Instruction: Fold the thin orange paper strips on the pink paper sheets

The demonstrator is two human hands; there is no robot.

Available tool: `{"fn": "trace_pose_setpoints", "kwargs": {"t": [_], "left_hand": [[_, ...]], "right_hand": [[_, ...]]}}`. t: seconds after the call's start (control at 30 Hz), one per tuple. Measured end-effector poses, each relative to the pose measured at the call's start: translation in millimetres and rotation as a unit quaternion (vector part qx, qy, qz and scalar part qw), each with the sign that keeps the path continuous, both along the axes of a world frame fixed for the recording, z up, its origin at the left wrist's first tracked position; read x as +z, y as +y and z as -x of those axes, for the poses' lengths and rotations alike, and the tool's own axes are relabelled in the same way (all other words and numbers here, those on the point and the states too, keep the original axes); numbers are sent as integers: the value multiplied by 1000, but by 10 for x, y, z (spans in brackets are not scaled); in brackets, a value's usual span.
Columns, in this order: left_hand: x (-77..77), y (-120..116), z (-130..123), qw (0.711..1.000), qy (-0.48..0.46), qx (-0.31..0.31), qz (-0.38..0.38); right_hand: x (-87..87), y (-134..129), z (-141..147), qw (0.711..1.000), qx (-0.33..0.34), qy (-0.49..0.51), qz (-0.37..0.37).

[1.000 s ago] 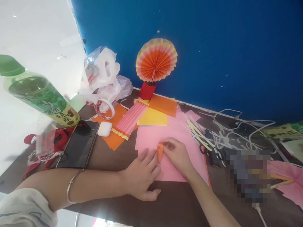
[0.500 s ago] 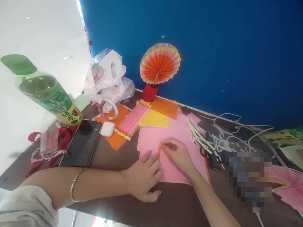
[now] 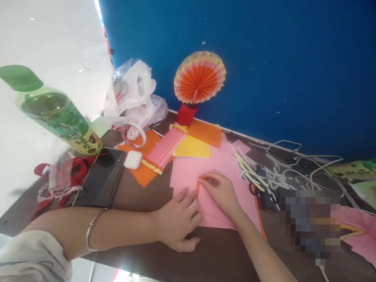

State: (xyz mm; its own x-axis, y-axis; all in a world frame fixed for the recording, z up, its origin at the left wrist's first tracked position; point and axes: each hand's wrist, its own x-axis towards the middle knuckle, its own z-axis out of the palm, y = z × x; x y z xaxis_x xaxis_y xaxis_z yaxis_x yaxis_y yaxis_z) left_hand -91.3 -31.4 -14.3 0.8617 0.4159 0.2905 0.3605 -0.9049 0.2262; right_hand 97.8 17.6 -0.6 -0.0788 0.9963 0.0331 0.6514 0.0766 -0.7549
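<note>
Pink paper sheets [image 3: 183, 172] lie stacked on the dark table. My left hand [image 3: 179, 220], with a bangle on its wrist, rests palm down across their lower left, fingers apart and thumb on the table. On the sheets, my right hand [image 3: 219, 192] has thumb and index finger closed together at the upper end of a narrow orange paper edge [image 3: 197, 188]. That edge runs down to my left fingertips. Just beyond lie a yellow sheet [image 3: 192, 147], an orange folded paper [image 3: 205, 133] and a pleated pink strip with yellow ends [image 3: 167, 148].
A round paper fan [image 3: 199, 78] stands in a red holder [image 3: 187, 114] by the blue wall. Leftward are a phone [image 3: 101, 178], white case [image 3: 133, 159], tape roll [image 3: 143, 137], green bottle [image 3: 64, 121] and plastic bag [image 3: 132, 94]. Paper strips [image 3: 249, 168] and cables [image 3: 293, 156] lie right.
Both hands hold nearly the same positions on the paper. The view has shifted very slightly.
</note>
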Motion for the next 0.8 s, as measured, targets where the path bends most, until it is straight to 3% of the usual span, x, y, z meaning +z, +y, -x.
{"fn": "trace_pose_setpoints", "kwargs": {"t": [0.33,0.8], "left_hand": [[13,4,1,1000,-3,3,2],[20,-1,5,1000,4,2,5]], "right_hand": [[45,52,8,1000,-2,-30,-4],[138,126,0,998,9,35,52]]}}
